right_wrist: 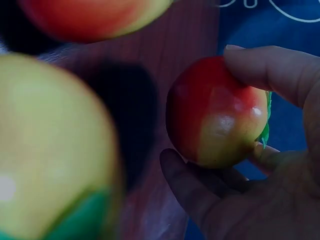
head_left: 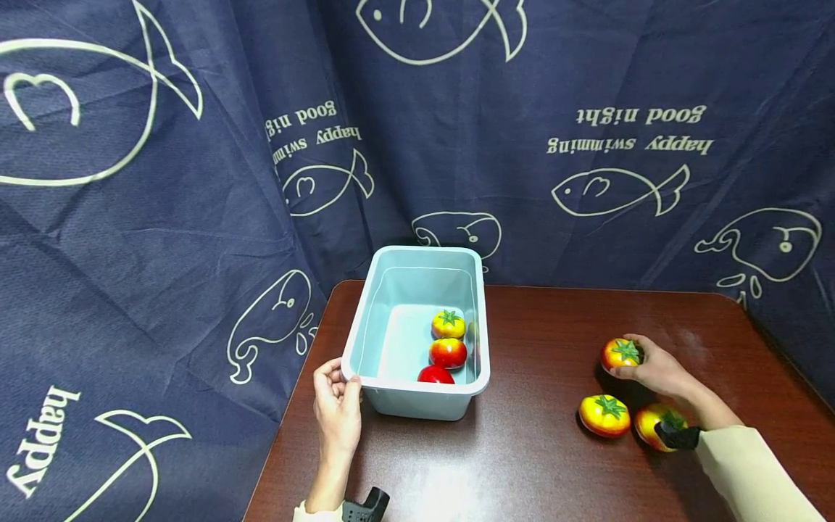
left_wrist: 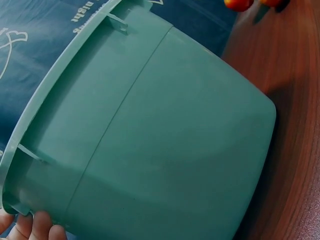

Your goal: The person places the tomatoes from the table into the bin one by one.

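Observation:
My left hand (head_left: 338, 406) grips the near left corner of a light blue plastic bin (head_left: 417, 399), its thumb at the rim and its fingers curled under it. In the left wrist view, fingertips (left_wrist: 42, 225) show beneath the lip of the bin. My right hand (head_left: 659, 370) holds a red and yellow tomato (head_left: 620, 354) with green leaves on top. The right wrist view shows the thumb on one side of that tomato (right_wrist: 217, 115) and fingers on the other, with its shadow on the table.
Inside the bin, three tomatoes (head_left: 448, 353) lie along the right wall. On the brown table (head_left: 535, 326), a yellow and red tomato (head_left: 604, 415) sits left of another tomato (head_left: 646, 428), partly covered by the wrist strap. A dark blue fish-print curtain (head_left: 457, 145) hangs behind.

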Demonstrator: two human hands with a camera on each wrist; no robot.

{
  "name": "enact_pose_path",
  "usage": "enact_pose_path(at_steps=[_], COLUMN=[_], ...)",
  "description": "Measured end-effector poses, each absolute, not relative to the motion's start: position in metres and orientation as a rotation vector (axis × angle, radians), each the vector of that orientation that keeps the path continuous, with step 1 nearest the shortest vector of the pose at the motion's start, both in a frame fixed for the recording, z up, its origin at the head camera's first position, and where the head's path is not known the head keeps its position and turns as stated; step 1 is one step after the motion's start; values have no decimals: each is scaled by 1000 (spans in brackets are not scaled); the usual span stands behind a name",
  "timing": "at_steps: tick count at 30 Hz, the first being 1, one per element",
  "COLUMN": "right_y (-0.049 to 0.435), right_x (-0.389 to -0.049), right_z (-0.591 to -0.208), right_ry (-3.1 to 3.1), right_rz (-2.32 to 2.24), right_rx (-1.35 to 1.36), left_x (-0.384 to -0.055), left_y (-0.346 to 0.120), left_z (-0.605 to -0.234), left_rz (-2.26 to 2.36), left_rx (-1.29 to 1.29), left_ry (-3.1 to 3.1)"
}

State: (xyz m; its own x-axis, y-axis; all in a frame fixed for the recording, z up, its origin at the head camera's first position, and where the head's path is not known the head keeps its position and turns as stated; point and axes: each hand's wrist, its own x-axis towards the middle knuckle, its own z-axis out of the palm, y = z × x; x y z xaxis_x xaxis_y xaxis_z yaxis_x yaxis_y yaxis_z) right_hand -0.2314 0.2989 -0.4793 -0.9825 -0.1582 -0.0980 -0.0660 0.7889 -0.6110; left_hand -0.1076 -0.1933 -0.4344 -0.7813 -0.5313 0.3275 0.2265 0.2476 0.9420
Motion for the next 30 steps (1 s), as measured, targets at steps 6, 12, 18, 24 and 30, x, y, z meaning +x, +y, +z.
enact_pose_path(at_steps=[6,12,18,24,30], right_y=[290,277,266,256,247], right_x=[-238,-245,-251,-257,-263], right_z=[-470,-455,-443,-433,-424], right_ry=[2881,2944,2958,2964,2988], right_rz=[-958,-977,-1006,-998,-972], right_rx=[-194,-226,-270,-312,-335], left_x=[-108,-108,-108,-108,-108], left_y=[-195,-195,-196,-197,-198], left_z=[-435,-435,-435,-435,-436], left_rz=[-1593,-1605,-1614,-1592,-1601], left_rx=[284,275,280,262,260], left_ry=[-1921,-1915,-1919,-1931,-1932])
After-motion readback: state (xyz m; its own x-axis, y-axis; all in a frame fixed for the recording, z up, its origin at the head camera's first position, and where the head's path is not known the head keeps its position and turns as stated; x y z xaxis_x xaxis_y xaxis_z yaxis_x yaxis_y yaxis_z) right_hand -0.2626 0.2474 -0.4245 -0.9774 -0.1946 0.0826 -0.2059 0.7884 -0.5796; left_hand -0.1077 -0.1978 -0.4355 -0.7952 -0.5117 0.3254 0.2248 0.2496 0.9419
